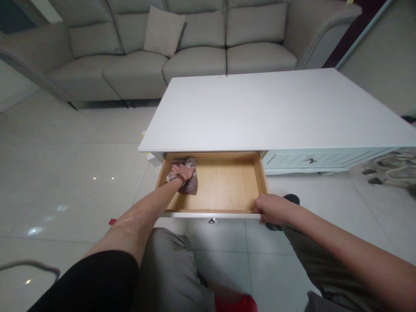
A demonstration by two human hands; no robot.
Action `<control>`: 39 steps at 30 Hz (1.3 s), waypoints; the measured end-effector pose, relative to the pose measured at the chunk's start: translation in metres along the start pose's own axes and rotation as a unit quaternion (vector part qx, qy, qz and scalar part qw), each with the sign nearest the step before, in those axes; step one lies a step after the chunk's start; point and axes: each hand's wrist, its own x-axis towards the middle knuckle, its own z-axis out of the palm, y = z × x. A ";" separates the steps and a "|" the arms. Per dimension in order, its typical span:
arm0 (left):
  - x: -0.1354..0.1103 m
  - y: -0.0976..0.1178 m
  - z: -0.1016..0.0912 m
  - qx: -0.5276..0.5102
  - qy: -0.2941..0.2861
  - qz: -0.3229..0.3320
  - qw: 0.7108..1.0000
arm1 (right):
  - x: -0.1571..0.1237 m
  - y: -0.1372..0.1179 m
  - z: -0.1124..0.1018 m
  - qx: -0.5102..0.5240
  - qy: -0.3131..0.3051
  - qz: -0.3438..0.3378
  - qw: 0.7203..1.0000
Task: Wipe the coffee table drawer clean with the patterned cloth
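A drawer (224, 184) with a bare wooden inside is pulled out from a white coffee table (240, 110). In the drawer's left part, my left hand (183, 170) presses down on a brown patterned cloth (191, 185), its fingers and thumb over the bunched fabric. Part of the cloth is covered by the hand. My right hand (268, 207) is closed on the drawer's front right corner; some of its fingertips are hidden. A small knob (212, 221) sits on the middle of the drawer front.
A second, closed drawer (312, 160) lies to the right. Behind the table stands a grey sofa (198, 63) with a cushion (164, 31). My knees are close to the open drawer. A cable (35, 263) runs over the tiled floor (81, 173) at the left.
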 end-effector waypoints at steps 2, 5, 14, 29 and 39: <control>-0.006 0.006 0.004 0.001 0.019 0.013 1.000 | 0.000 0.000 0.000 -0.002 0.002 0.002 1.000; -0.019 0.022 0.011 0.005 0.028 0.037 0.999 | 0.000 0.002 0.002 0.001 0.004 -0.004 1.000; -0.073 0.086 0.026 0.007 -0.037 0.141 0.989 | 0.004 0.001 0.000 0.005 -0.011 0.008 1.000; -0.049 0.020 0.005 0.064 -0.032 0.512 0.856 | 0.009 0.006 0.004 0.036 -0.024 -0.006 0.999; -0.005 -0.053 -0.045 0.161 -0.050 0.356 0.919 | 0.010 0.007 0.005 0.031 -0.025 -0.023 0.999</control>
